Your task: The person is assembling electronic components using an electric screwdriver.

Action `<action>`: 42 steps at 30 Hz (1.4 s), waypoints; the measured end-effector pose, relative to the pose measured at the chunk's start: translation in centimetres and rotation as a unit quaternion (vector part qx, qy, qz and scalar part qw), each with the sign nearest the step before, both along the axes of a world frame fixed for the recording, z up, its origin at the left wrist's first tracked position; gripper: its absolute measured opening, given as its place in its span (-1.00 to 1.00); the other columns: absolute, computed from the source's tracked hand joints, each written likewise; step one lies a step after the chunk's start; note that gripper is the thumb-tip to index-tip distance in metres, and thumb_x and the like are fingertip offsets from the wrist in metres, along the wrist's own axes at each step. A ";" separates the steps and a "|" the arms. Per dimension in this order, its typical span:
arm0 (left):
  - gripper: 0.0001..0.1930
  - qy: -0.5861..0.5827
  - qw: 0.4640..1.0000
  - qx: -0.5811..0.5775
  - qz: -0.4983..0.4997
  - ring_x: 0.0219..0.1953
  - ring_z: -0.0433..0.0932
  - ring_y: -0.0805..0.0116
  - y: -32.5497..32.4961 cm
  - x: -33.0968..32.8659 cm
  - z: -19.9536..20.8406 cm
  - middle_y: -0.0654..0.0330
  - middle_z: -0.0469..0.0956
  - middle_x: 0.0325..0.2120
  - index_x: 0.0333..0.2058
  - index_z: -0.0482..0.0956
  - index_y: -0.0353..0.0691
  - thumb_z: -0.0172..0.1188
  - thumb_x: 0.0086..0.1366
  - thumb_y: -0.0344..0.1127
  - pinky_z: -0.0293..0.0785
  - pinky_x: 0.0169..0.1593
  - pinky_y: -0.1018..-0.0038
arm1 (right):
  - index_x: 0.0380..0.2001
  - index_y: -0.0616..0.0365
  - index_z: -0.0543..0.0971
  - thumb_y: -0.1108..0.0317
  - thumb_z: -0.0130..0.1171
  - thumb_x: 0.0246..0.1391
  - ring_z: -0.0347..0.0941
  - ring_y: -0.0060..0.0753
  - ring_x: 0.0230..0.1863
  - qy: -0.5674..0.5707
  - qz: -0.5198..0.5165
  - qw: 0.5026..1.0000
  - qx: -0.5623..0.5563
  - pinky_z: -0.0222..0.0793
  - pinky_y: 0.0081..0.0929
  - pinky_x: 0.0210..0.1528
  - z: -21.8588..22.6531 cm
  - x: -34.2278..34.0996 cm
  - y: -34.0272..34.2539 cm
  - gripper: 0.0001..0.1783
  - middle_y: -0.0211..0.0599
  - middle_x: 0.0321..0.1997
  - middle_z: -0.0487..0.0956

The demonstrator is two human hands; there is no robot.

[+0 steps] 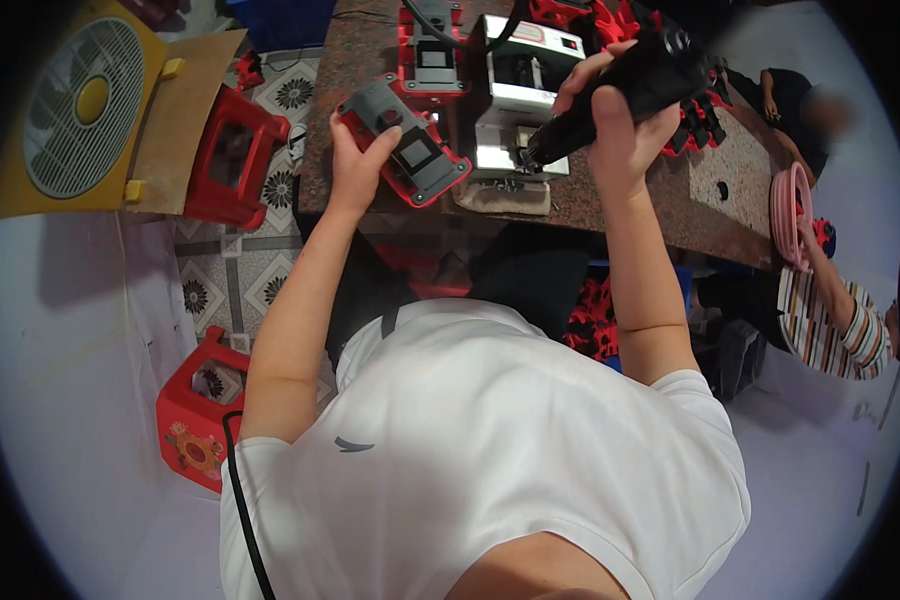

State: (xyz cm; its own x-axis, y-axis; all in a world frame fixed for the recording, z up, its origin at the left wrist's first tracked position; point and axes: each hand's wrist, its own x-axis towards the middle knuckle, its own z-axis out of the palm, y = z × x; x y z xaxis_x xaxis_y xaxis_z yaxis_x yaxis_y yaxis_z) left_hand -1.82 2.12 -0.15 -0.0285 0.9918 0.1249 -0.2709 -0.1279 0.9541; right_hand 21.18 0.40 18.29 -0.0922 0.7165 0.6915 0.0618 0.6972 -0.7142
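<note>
My left hand (355, 165) grips a grey plastic housing with red edges (422, 165) by its left end, thumb on top. The housing is tilted at the near edge of the stone table. In my right hand (625, 140) is a black electric screwdriver (635, 88), fingers wrapped round its body. Its tip points down and left at the front of a white box-shaped machine (500, 88), which looks like a screw feeder. Whether the tip touches the machine I cannot tell. Another grey and red housing (432, 75) lies on the table behind the held one.
Red and black parts (695, 130) lie on the table's right side. Below the edge, a blue bin holds red parts (592, 325). A person in a striped shirt (832, 330) reaches to a pink basin (788, 215). Left are a yellow fan (140, 110) and a red stool (255, 165).
</note>
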 end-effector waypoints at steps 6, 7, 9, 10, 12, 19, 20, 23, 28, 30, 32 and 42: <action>-0.45 -0.010 1.000 -0.022 -0.005 -0.04 0.44 0.36 -0.7 0.3 1.1 0.11 0.42 -0.07 0.05 0.18 -0.30 0.26 0.15 -0.37 0.34 0.08 0.43 | -0.05 0.31 0.28 0.29 0.22 0.08 0.48 -0.41 -0.51 0.002 -0.007 0.999 0.037 0.46 -0.50 -0.42 -2.7 0.8 -1.5 -0.53 -0.15 -0.43 0.51; -0.45 -0.009 1.000 -0.022 -0.004 -0.04 0.44 0.36 -0.7 0.3 1.2 0.11 0.42 -0.07 0.05 0.18 -0.30 0.26 0.15 -0.37 0.34 0.08 0.43 | -0.05 0.31 0.28 0.29 0.22 0.08 0.48 -0.41 -0.51 0.003 -0.007 0.999 0.037 0.46 -0.50 -0.42 -2.7 0.9 -1.4 -0.53 -0.15 -0.43 0.51; -0.44 -0.008 1.000 -0.011 -0.005 -0.04 0.43 0.37 -0.7 0.3 1.3 0.11 0.42 -0.07 0.05 0.18 -0.30 0.26 0.14 -0.36 0.34 0.08 0.44 | -0.10 0.29 0.30 0.38 0.16 0.10 0.48 -0.42 -0.53 -0.011 -0.054 0.998 0.005 0.46 -0.49 -0.44 -2.8 0.9 -0.7 -0.63 -0.17 -0.46 0.51; -0.44 -0.008 1.000 -0.011 -0.003 -0.04 0.43 0.37 -0.7 0.3 1.1 0.11 0.42 -0.07 0.05 0.18 -0.30 0.26 0.14 -0.36 0.34 0.08 0.44 | -0.14 0.29 0.31 0.45 0.08 0.12 0.47 -0.41 -0.56 0.032 -0.054 0.997 -0.046 0.45 -0.48 -0.48 -2.7 0.8 0.0 -0.73 -0.18 -0.48 0.50; -0.43 -0.014 1.000 -0.017 0.001 -0.04 0.43 0.37 -0.6 0.3 0.7 0.12 0.42 -0.07 0.05 0.18 -0.30 0.27 0.14 -0.36 0.34 0.08 0.43 | -0.15 0.29 0.33 0.46 0.05 0.13 0.46 -0.41 -0.58 0.060 -0.032 0.989 -0.132 0.44 -0.47 -0.52 -1.1 0.9 1.0 -0.76 -0.17 -0.49 0.50; -0.39 -0.021 1.000 -0.020 -0.008 -0.02 0.42 0.36 -0.7 0.3 0.8 0.11 0.40 -0.05 0.08 0.15 -0.29 0.28 0.13 -0.35 0.33 0.10 0.42 | -0.25 0.18 0.37 0.14 0.23 0.11 0.43 -0.45 -0.63 0.035 0.007 0.998 -0.054 0.44 -0.44 -0.56 2.0 -4.0 2.5 -0.62 -0.27 -0.53 0.50; -0.39 -0.023 1.000 -0.021 -0.004 -0.02 0.42 0.36 -0.6 0.3 0.7 0.11 0.40 -0.05 0.08 0.15 -0.29 0.28 0.13 -0.35 0.33 0.10 0.42 | -0.29 0.20 0.39 0.34 0.25 0.03 0.46 -0.52 -0.61 0.026 0.009 0.996 -0.082 0.42 -0.53 -0.55 1.8 -3.9 1.9 -0.72 -0.32 -0.53 0.52; -0.38 -0.009 1.000 -0.007 -0.010 -0.01 0.42 0.35 -0.5 0.3 0.4 0.11 0.39 -0.04 0.09 0.14 -0.28 0.28 0.13 -0.35 0.34 0.10 0.41 | -0.14 0.33 0.36 0.38 0.22 0.04 0.49 -0.40 -0.54 -0.060 -0.045 0.996 -0.046 0.43 -0.50 -0.46 -0.2 -1.4 0.8 -0.63 -0.15 -0.45 0.54; -0.40 -0.016 1.000 -0.014 -0.010 -0.03 0.43 0.37 -0.5 0.2 0.5 0.11 0.41 -0.07 0.07 0.16 -0.29 0.28 0.13 -0.35 0.36 0.07 0.42 | -0.05 0.30 0.33 0.53 0.29 -0.08 0.50 -0.45 -0.45 0.042 0.019 0.999 0.003 0.42 -0.55 -0.40 -2.1 0.0 -1.1 -0.49 -0.18 -0.45 0.55; -0.41 -0.014 1.000 -0.017 -0.012 -0.04 0.44 0.37 -0.6 0.2 0.8 0.12 0.42 -0.08 0.07 0.17 -0.29 0.28 0.13 -0.35 0.36 0.07 0.43 | -0.02 0.31 0.30 0.53 0.28 -0.08 0.50 -0.44 -0.45 0.033 0.023 0.999 0.023 0.42 -0.55 -0.40 -2.7 0.6 -1.5 -0.46 -0.16 -0.45 0.55; -0.42 -0.008 1.000 -0.017 -0.009 -0.04 0.44 0.38 -0.5 0.3 0.7 0.12 0.43 -0.08 0.06 0.17 -0.29 0.27 0.14 -0.36 0.35 0.08 0.44 | -0.02 0.33 0.30 0.58 0.23 -0.07 0.50 -0.44 -0.46 0.044 0.023 0.998 0.033 0.43 -0.54 -0.39 -3.0 0.6 -1.8 -0.49 -0.16 -0.45 0.55; -0.42 -0.018 1.000 -0.019 -0.002 -0.03 0.43 0.37 -0.6 0.2 1.0 0.12 0.42 -0.08 0.06 0.17 -0.29 0.27 0.14 -0.36 0.34 0.09 0.43 | -0.26 0.20 0.37 0.19 0.11 0.17 0.45 -0.42 -0.62 0.120 -0.071 0.968 -0.209 0.43 -0.48 -0.56 1.5 -0.8 2.7 -0.71 -0.22 -0.53 0.51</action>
State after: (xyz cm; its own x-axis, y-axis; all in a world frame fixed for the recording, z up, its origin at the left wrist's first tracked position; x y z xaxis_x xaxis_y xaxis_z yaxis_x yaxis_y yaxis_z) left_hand -1.57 1.53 0.83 -0.0275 0.9959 0.0865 -0.3056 -0.0908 0.9478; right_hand 20.34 3.10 19.79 0.1547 0.9322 0.3272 -0.0668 0.3403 -0.9379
